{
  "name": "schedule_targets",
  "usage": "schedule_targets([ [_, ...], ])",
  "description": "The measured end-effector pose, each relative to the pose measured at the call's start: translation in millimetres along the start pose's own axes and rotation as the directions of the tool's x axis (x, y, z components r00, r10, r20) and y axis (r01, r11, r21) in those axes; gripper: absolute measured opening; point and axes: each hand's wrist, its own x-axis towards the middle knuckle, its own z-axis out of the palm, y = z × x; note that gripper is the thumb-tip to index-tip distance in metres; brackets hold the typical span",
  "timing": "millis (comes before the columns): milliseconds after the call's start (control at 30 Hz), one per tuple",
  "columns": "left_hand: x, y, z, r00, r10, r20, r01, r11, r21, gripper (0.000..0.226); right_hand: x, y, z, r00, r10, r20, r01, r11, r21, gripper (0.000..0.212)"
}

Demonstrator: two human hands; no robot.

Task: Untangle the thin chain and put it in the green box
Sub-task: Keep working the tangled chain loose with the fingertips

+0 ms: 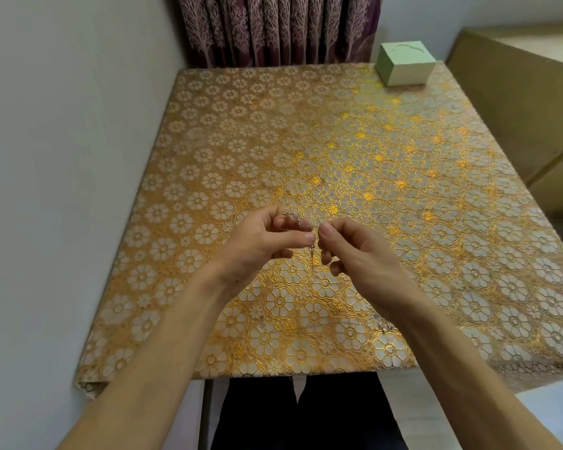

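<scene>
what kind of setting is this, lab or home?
Probably a home room, not a lab: a table draped in gold floral cloth, beside a plain wall, with a purple patterned curtain behind it. The left hand and right hand pinch the thin chain above it.

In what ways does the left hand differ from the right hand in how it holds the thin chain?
The left hand has the thin chain's beaded part arching over its curled fingers; the right hand pinches only at its thumb tip. The left hand's thumb stretches sideways toward the right hand; the right hand mostly shows its back. Both grip the chain above the tablecloth.
</scene>
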Motion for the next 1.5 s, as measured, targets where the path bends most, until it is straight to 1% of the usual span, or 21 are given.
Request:
schedule_targets([
  [167,-1,-3,0,1.000,0.022,-0.021,-0.020,0.996,0.087,0.041,0,0,0,1.000,0.010,0.003,-0.010,1.000,-0.022,0.029],
  [367,-3,-4,-5,1.000,0.003,-0.015,-0.002,0.994,0.113,0.033,-2,3,-1,0.999,0.041,0.001,-0.041,0.999,0.021,0.032],
  [467,-5,-4,-7,1.000,-0.005,0.001,0.004,0.989,0.150,0.030,-1,6,1,0.996,0.083,-0.025,-0.080,0.992,0.101,0.029],
  [600,-5,-6,-8,0.999,-0.016,0.029,0.009,0.971,0.239,0.025,0,8,6,0.987,0.144,-0.067,-0.121,0.956,0.269,0.022],
  [700,-4,-5,-8,0.998,-0.036,0.050,0.023,0.972,0.235,0.023,1,9,10,0.980,0.171,-0.102,-0.127,0.932,0.339,0.017],
  [800,-2,-4,-7,0.997,-0.044,0.069,0.026,0.969,0.246,0.022,2,10,12,0.977,0.151,-0.151,-0.105,0.957,0.272,0.016],
  [867,-1,-4,-8,0.996,-0.047,0.074,0.026,0.963,0.267,0.023,3,10,12,0.974,0.151,-0.166,-0.101,0.955,0.279,0.016],
  [967,1,-5,-12,0.996,-0.048,0.069,0.026,0.956,0.293,0.029,4,8,8,0.969,0.184,-0.162,-0.114,0.924,0.366,0.015],
  [1033,0,-6,-16,0.997,-0.051,0.063,0.030,0.957,0.288,0.031,4,6,4,0.970,0.210,-0.125,-0.138,0.893,0.427,0.013],
  [1133,0,-8,-20,0.998,-0.053,0.043,0.039,0.959,0.281,0.026,5,4,-5,0.970,0.240,-0.040,-0.180,0.816,0.549,0.010],
  [1233,0,-10,-22,0.997,-0.058,0.053,0.039,0.950,0.311,0.024,6,3,-10,0.970,0.243,0.006,-0.187,0.726,0.662,0.007],
  [1333,1,-11,-22,0.996,-0.069,0.048,0.045,0.925,0.378,0.023,7,1,-11,0.970,0.242,0.012,-0.182,0.693,0.698,0.005],
  [1400,2,-11,-24,0.996,-0.074,0.040,0.051,0.914,0.403,0.024,8,0,-10,0.963,0.268,0.003,-0.192,0.683,0.704,0.006],
  [1500,2,-10,-27,0.996,-0.076,0.045,0.049,0.904,0.424,0.023,8,0,-11,0.954,0.300,-0.023,-0.208,0.711,0.672,0.008],
])
